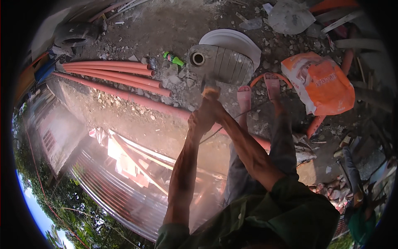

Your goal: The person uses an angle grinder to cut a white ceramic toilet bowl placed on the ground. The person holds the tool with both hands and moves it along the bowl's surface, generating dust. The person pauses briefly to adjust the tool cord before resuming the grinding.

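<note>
Both my hands are clasped together around a small dark tool (206, 86) with a thin cable trailing to the right. My left hand (199, 121) sits just below my right hand (214, 106). The tool's tip touches the near edge of a grey ribbed slab with a round hole (226, 64), which lies on the rubble-strewn ground. A white round basin (234, 39) shows behind the slab. My feet in pink sandals (244, 97) stand just right of the hands. Dust hazes the air around the tool.
Long orange pipes (107, 70) lie to the left, with a green bottle (173, 59) near their ends. An orange and white sack (321, 83) sits at right, a tyre (76, 35) at far left. A corrugated roof (124, 186) lies below the ledge. Another person (358, 216) crouches at lower right.
</note>
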Tool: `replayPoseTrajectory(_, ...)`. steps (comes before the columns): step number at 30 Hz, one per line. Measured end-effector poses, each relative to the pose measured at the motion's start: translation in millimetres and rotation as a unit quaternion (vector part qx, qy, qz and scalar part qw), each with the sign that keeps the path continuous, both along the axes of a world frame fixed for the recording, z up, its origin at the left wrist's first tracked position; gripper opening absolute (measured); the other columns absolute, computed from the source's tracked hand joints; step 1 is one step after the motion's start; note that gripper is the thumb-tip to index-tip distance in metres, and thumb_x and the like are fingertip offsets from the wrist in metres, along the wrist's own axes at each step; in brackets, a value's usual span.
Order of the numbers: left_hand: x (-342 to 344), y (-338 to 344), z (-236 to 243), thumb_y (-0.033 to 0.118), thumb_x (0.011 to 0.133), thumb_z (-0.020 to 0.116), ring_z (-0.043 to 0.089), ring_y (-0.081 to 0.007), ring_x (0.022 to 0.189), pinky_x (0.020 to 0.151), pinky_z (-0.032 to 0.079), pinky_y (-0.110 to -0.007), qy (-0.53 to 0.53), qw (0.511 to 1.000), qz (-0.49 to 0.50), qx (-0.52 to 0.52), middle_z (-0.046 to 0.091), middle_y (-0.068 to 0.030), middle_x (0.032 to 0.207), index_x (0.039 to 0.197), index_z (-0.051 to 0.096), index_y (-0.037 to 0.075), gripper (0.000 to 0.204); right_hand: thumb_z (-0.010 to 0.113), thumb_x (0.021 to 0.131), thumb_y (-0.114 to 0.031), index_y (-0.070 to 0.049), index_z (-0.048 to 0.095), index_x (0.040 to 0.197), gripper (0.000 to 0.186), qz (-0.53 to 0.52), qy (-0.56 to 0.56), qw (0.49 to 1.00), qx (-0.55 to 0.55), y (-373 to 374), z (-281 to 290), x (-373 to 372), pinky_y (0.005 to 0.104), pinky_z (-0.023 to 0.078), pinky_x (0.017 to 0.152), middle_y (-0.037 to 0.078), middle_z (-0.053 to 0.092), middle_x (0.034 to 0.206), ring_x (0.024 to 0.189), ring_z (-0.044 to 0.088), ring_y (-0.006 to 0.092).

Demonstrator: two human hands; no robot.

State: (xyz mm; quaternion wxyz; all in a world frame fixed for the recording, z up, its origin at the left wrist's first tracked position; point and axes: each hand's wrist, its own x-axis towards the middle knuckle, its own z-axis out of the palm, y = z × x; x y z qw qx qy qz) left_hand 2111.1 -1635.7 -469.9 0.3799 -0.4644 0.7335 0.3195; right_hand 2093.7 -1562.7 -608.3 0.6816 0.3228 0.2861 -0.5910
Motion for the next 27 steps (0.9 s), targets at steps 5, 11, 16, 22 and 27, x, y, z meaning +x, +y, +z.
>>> replayPoseTrajectory(5, 3.6, -5.3, -1.3, 0.031, 0.084, 0.063, 0.067, -0.0492, 0.088, 0.079, 0.053, -0.059, 0.028, 0.999, -0.032, -0.019, 0.070, -0.0277, 0.091, 0.150, 0.035, 0.024, 0.072, 0.050, 0.102, -0.043, -0.007, 0.060, 0.104, 0.037, -0.015, -0.037, 0.999, 0.005, -6.2, -17.3, 14.6, 0.0303, 0.050, 0.067, 0.002, 0.061, 0.085, 0.075, 0.061, 0.0148)
replayPoseTrajectory(11, -19.6, -3.8, -25.1, 0.033, 0.086, 0.062, 0.066, -0.0518, 0.088, 0.079, 0.052, -0.060, 0.080, 0.996, -0.041, 0.030, 0.070, -0.0299, 0.090, 0.149, 0.034, 0.024, 0.070, 0.062, 0.097, -0.039, -0.011, 0.061, 0.099, 0.028, 0.012, 0.115, 0.987, -0.109, 13.1, -117.6, 29.0, 0.0291, 0.048, 0.066, 0.000, 0.059, 0.081, 0.071, 0.058, 0.0115)
replayPoseTrajectory(16, 2.8, -14.3, -20.6, 0.033, 0.086, 0.062, 0.066, -0.0527, 0.089, 0.080, 0.051, -0.061, 0.023, 0.999, -0.012, 0.028, 0.069, -0.0313, 0.091, 0.147, 0.035, 0.023, 0.068, 0.063, 0.096, -0.038, -0.010, 0.061, 0.100, 0.028, -0.075, -0.074, 0.987, -0.119, -7.4, -64.7, 34.3, 0.0289, 0.049, 0.066, 0.000, 0.060, 0.082, 0.072, 0.059, 0.0118)
replayPoseTrajectory(22, -19.0, -19.3, -11.2, 0.033, 0.084, 0.064, 0.066, -0.0521, 0.093, 0.083, 0.052, -0.060, 0.014, 0.998, -0.004, 0.055, 0.069, -0.0308, 0.094, 0.148, 0.035, 0.024, 0.071, 0.035, 0.108, -0.034, -0.009, 0.055, 0.091, 0.037, -0.045, -0.030, 0.996, -0.066, -10.5, -55.2, 9.6, 0.0304, 0.047, 0.063, 0.001, 0.054, 0.075, 0.068, 0.056, 0.0148)
replayPoseTrajectory(27, -27.5, -21.8, -9.3, 0.031, 0.082, 0.065, 0.065, -0.0513, 0.097, 0.086, 0.052, -0.059, -0.001, 0.998, -0.008, 0.055, 0.070, -0.0302, 0.097, 0.151, 0.032, 0.024, 0.076, 0.033, 0.109, -0.030, -0.009, 0.055, 0.091, 0.035, -0.032, -0.012, 0.998, -0.048, -13.3, -45.2, -0.9, 0.0298, 0.047, 0.065, 0.000, 0.054, 0.077, 0.070, 0.056, 0.0136)
